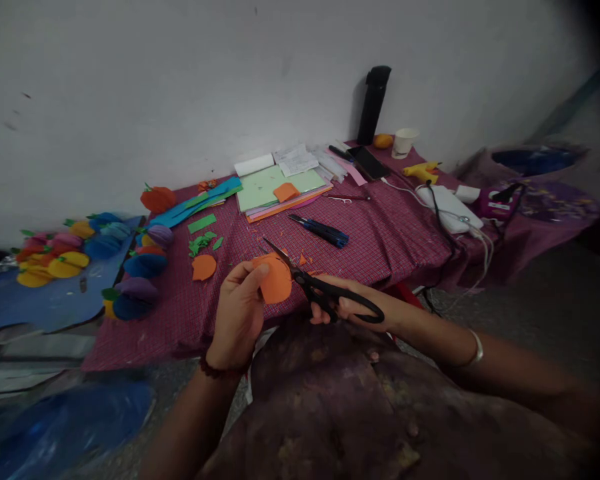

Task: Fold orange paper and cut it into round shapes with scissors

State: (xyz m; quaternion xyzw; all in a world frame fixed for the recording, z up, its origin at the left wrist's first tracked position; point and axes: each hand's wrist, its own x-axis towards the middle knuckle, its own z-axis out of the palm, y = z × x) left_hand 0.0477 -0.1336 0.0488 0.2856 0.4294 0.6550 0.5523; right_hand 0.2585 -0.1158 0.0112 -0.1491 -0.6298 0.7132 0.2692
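Your left hand [237, 313] is pinching a rounded piece of orange paper [276, 283] between thumb and fingers, holding it above the near part of the checked tablecloth [380, 247]. Your right hand [353, 285] is gripping the black scissors [304, 280], whose blades are lying at the paper's upper edge. Beyond them, a utility knife [325, 231] is resting on the cloth. Farther back, a white sheet [297, 160] is showing writing too small to read; rightward, a magenta package [500, 202] is bearing pale, unreadable markings.
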